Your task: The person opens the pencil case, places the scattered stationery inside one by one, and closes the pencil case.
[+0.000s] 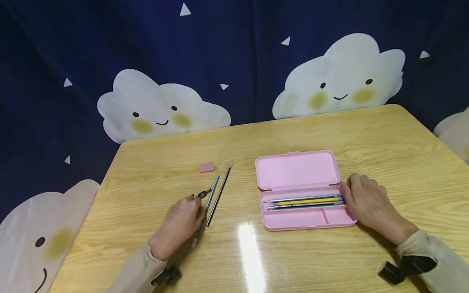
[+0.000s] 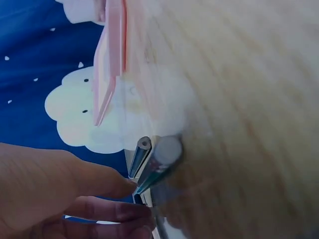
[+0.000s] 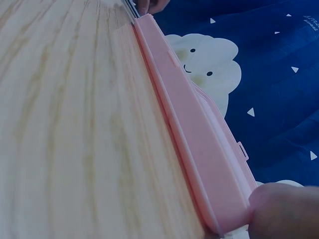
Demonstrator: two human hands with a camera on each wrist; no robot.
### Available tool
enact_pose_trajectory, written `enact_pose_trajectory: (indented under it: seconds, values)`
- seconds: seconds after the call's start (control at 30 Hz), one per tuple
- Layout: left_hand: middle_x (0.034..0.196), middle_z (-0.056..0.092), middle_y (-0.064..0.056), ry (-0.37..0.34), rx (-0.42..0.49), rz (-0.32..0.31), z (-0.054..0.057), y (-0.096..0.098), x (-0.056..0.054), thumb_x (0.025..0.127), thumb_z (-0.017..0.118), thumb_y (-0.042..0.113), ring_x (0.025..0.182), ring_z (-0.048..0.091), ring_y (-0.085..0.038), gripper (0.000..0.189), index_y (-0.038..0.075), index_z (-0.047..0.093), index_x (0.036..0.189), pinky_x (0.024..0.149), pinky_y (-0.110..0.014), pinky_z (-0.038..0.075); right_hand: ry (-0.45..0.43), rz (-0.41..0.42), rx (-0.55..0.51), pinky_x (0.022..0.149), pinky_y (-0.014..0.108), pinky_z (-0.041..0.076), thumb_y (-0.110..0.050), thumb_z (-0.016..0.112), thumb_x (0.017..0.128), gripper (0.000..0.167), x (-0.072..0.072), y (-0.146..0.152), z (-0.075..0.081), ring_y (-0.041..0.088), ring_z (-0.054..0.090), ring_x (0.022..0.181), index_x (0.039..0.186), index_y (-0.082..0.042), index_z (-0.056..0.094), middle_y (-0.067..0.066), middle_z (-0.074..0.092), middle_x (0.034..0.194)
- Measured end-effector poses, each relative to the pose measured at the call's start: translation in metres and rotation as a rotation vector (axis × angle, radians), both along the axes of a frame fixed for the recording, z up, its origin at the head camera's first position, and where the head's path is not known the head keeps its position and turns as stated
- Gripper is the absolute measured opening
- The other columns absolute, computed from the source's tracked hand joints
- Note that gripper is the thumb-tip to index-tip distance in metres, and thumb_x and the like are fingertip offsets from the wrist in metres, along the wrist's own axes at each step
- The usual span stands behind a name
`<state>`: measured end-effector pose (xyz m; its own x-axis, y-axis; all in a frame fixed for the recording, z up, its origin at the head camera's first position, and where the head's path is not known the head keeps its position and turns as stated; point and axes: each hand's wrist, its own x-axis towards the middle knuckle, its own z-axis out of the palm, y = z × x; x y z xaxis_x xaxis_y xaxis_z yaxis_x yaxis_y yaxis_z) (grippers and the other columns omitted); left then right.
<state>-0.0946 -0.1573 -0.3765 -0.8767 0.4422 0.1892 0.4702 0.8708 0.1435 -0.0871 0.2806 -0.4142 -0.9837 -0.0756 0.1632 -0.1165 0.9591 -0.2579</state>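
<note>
Two loose pencils (image 1: 219, 195), black and blue; one pink block eraser (image 1: 207, 167); left hand (image 1: 183, 217) pinches one black compass (image 1: 202, 194); right hand (image 1: 370, 201) grips one oblong pink case (image 1: 296, 171) containing at least three pencils (image 1: 309, 201).

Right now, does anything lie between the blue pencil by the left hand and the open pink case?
Yes: the dark pencil lies on the table just right of the blue pencil. Beyond it, nothing visible blocks the way to the pink case; its lid is open.

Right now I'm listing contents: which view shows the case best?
Head: it shows the open case from above, pencils inside. The left wrist view catches part, side-on; the right, mainly its outer side.
</note>
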Motion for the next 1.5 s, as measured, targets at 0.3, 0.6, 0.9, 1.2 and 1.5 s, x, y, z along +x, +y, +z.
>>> enact_pose_trajectory:
  seconds: [0.3, 0.6, 0.9, 1.2, 1.5]
  values:
    - [0.058, 0.044, 0.001, -0.090, 0.022, 0.004, 0.003, 0.002, 0.009, 0.081, 0.072, 0.005, 0.053, 0.043, -0.012, 0.029, 0.009, 0.048, 0.065, 0.046, -0.030, 0.042, -0.003, 0.001, -0.006, 0.061, 0.039, 0.029, -0.026, 0.037, 0.104, 0.030, 0.000, 0.001, 0.001, 0.026, 0.041, 0.068, 0.092, 0.000, 0.046, 0.008, 0.042, 0.074]
    - [0.057, 0.047, -0.003, -0.127, -0.025, 0.062, 0.002, 0.004, 0.010, 0.080, 0.068, 0.002, 0.053, 0.046, -0.015, 0.025, 0.007, 0.049, 0.064, 0.046, -0.033, 0.044, 0.004, 0.006, 0.002, 0.060, 0.038, 0.029, -0.026, 0.037, 0.103, 0.030, 0.000, 0.001, 0.000, 0.026, 0.041, 0.067, 0.091, -0.001, 0.046, 0.008, 0.041, 0.074]
    - [0.055, 0.045, -0.002, -0.092, -0.052, 0.061, 0.003, 0.003, 0.010, 0.078, 0.068, 0.002, 0.050, 0.043, -0.013, 0.028, 0.008, 0.047, 0.061, 0.042, -0.031, 0.042, 0.014, -0.001, -0.004, 0.059, 0.037, 0.028, -0.026, 0.037, 0.103, 0.030, 0.000, 0.000, 0.000, 0.025, 0.040, 0.066, 0.090, -0.001, 0.045, 0.008, 0.041, 0.073]
    - [0.054, 0.043, -0.002, -0.036, -0.082, 0.046, 0.010, 0.005, 0.007, 0.075, 0.066, 0.002, 0.044, 0.044, -0.015, 0.026, 0.008, 0.045, 0.061, 0.038, -0.034, 0.040, 0.014, -0.001, -0.007, 0.060, 0.036, 0.027, -0.026, 0.038, 0.103, 0.029, 0.000, 0.000, -0.002, 0.025, 0.040, 0.067, 0.090, -0.001, 0.045, 0.008, 0.042, 0.074]
    - [0.054, 0.043, 0.000, -0.025, -0.096, -0.021, 0.025, 0.014, -0.001, 0.081, 0.067, 0.003, 0.046, 0.042, -0.013, 0.030, 0.008, 0.045, 0.062, 0.039, -0.033, 0.039, 0.015, 0.001, -0.012, 0.060, 0.037, 0.027, -0.027, 0.038, 0.103, 0.029, 0.001, 0.000, -0.001, 0.025, 0.040, 0.068, 0.091, -0.001, 0.045, 0.008, 0.042, 0.074]
